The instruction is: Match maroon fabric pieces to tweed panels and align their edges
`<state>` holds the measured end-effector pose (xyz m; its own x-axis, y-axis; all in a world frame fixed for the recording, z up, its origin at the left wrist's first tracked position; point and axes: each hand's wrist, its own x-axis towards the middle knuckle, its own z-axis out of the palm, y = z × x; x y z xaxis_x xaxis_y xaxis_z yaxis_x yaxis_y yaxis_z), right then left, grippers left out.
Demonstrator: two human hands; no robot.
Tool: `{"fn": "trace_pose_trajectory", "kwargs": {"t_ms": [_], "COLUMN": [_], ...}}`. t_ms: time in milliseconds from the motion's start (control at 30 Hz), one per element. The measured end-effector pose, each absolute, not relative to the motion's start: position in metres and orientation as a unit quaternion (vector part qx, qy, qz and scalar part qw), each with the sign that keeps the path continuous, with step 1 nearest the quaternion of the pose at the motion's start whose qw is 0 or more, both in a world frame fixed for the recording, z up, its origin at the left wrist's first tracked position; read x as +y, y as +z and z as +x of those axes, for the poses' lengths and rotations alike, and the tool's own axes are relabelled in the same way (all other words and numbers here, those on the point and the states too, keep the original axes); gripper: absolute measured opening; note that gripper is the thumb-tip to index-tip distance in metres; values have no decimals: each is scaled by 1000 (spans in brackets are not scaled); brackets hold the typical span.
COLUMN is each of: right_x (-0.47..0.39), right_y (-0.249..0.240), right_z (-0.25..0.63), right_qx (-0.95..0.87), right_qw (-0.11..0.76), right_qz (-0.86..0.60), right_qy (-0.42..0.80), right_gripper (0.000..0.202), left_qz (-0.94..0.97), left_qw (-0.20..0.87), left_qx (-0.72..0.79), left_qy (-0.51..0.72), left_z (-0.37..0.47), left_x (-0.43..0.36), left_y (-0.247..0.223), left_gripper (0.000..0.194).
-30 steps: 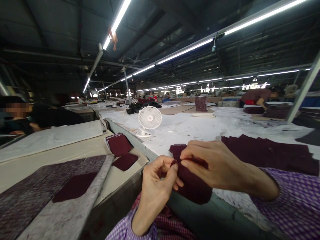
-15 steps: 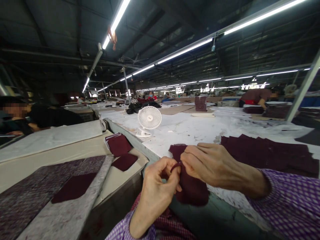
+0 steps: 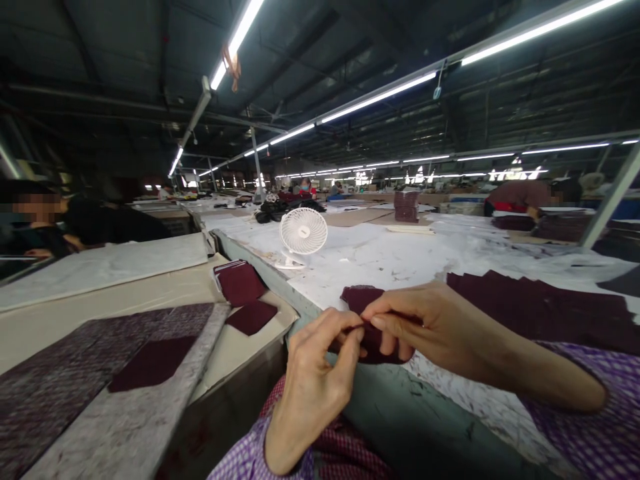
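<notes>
My left hand [image 3: 323, 380] is closed in a pinch, its thumb and index finger on the edge of a maroon fabric piece [image 3: 373, 343]. From the other side my right hand [image 3: 417, 327] pinches the same edge, its fingertips nearly touching the left ones. The rest of the piece droops below the fingers and is partly hidden behind them. Just beyond the hands another bit of maroon fabric [image 3: 357, 297] lies at the table edge; whether it is separate from the held piece I cannot tell.
A white clip fan [image 3: 303, 231] stands on the paper-covered table [image 3: 360, 257]. Spread maroon panels [image 3: 540, 310] lie to the right. On the left bench are a stack of maroon pieces [image 3: 239, 283] and a single piece [image 3: 153, 363]. Other people work at both sides.
My right hand has rolled over so its thumb shows, pinching closer to the left fingertips. The hanging fabric has drawn up and shows less below the hands. The view has shifted slightly.
</notes>
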<state>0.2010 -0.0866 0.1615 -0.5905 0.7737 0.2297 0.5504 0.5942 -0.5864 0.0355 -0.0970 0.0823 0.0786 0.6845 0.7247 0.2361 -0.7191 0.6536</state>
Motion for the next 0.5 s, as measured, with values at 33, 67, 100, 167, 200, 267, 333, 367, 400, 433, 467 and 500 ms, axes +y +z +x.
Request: {"fn": "trace_pose_trajectory", "kwargs": {"t_ms": [33,67,100,167,200,267,333,367,400,433,467,500], "right_x": [-87,-87,-87,-88,-89,-91,-93,-94,-95,-96,-97,-97], "right_y": [161,161,161,161,161,161,161,161,162,162,162,163], "right_z": [200,200,200,200,200,200,200,200,200,199,199,198], "right_qx": [-862,-864,-868,-878,-884,-892,-894,-893,-894,-894,-896,-896], "right_qw": [249,257,264,277,282,294,307,312,316,318,320,322], "right_qz": [-380,-374,-367,-346,-335,-318,-309,-308,-305,-300,-295,-290], "right_qy": [225,216,206,179,164,133,107,98,94,93,92,92], "right_gripper": [22,22,21,21,21,22,22,22,22,22,22,22], "left_qz": [710,711,711,706,701,691,687,688,689,691,692,694], "left_qw": [193,205,222,257,268,272,259,249,237,222,207,193], "left_qx": [317,310,304,296,294,296,299,297,294,289,284,281], "left_qy": [598,597,594,590,592,601,609,613,619,624,630,633], "left_z": [36,36,35,35,34,33,33,33,34,34,33,33], "left_x": [-98,-99,-100,-102,-103,-104,-105,-105,-105,-105,-105,-105], "left_y": [83,83,83,84,85,85,84,83,82,82,81,80], "left_gripper": [9,9,9,10,10,9,9,10,12,13,15,17]}}
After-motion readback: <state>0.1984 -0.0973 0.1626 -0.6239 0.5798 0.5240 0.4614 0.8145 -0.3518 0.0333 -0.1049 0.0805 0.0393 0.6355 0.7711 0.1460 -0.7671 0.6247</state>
